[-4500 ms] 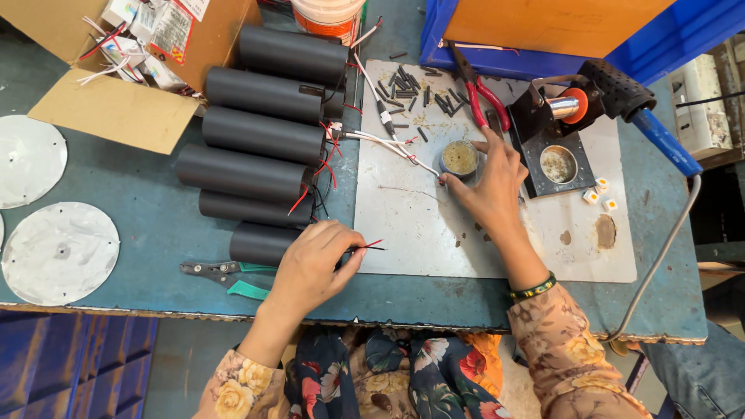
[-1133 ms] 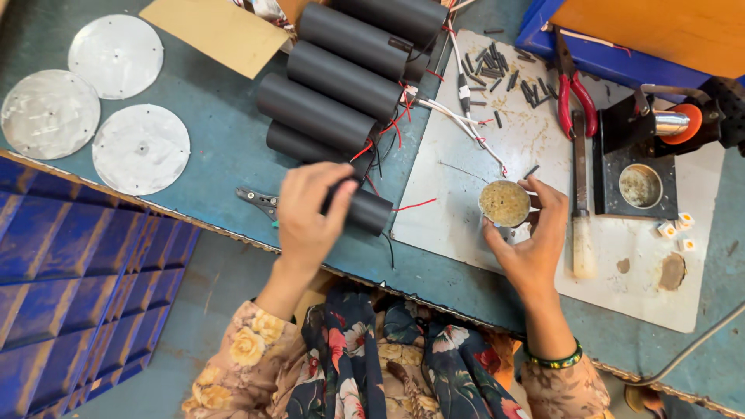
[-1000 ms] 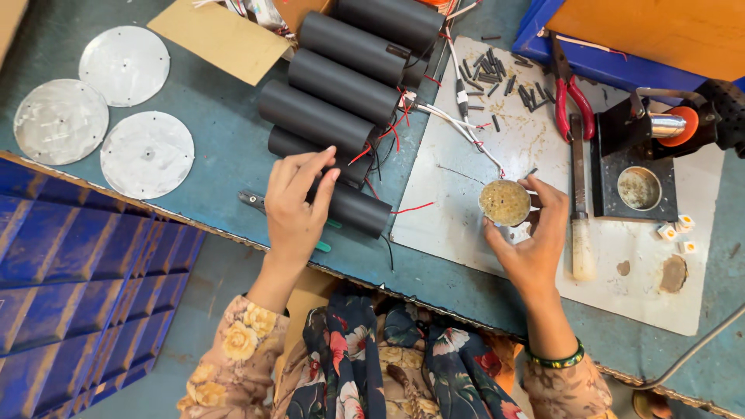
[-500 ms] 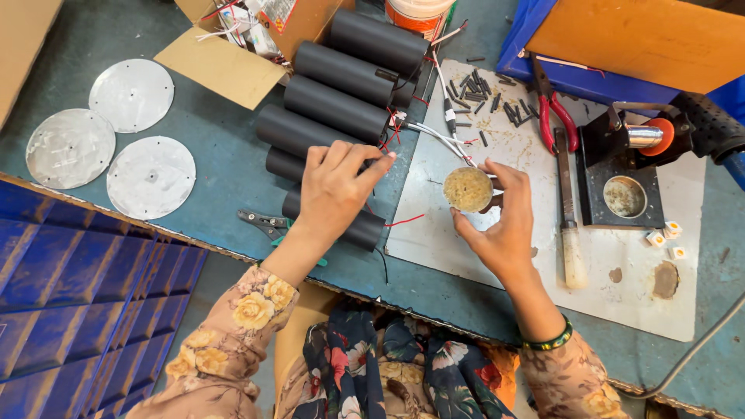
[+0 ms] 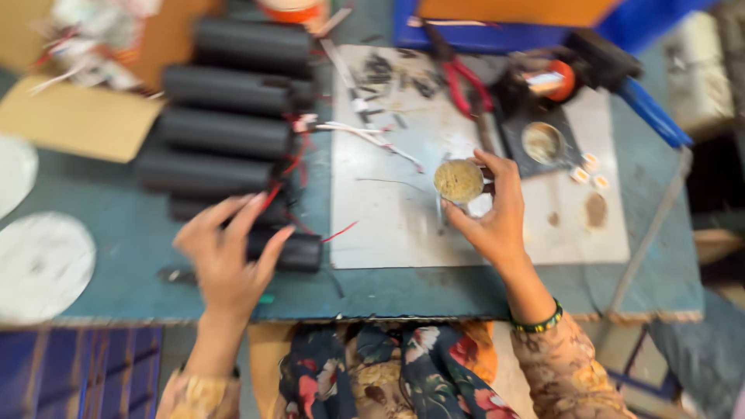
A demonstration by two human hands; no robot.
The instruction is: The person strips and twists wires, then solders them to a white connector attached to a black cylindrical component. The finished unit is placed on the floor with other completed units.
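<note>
My left hand (image 5: 229,256) hovers with fingers spread over the nearest black cylinder (image 5: 291,251), fingertips at or just above it; blur hides whether they touch. Several more black cylinders (image 5: 225,132) with red wires lie in a row behind it on the blue-green table (image 5: 124,225). My right hand (image 5: 493,217) holds a small round tin of yellowish paste (image 5: 458,181) over the grey mat (image 5: 388,209).
Red-handled pliers (image 5: 466,77), a soldering iron stand (image 5: 543,85) with a blue-handled tool (image 5: 652,116), loose wire bits and a second small tin (image 5: 542,142) sit at the back right. A cardboard box (image 5: 77,116) is at the left, silver discs (image 5: 43,264) beyond it.
The view swung right and blurred. My left hand lifted off the near cylinder and opened its fingers. My right hand keeps the paste tin over the mat.
</note>
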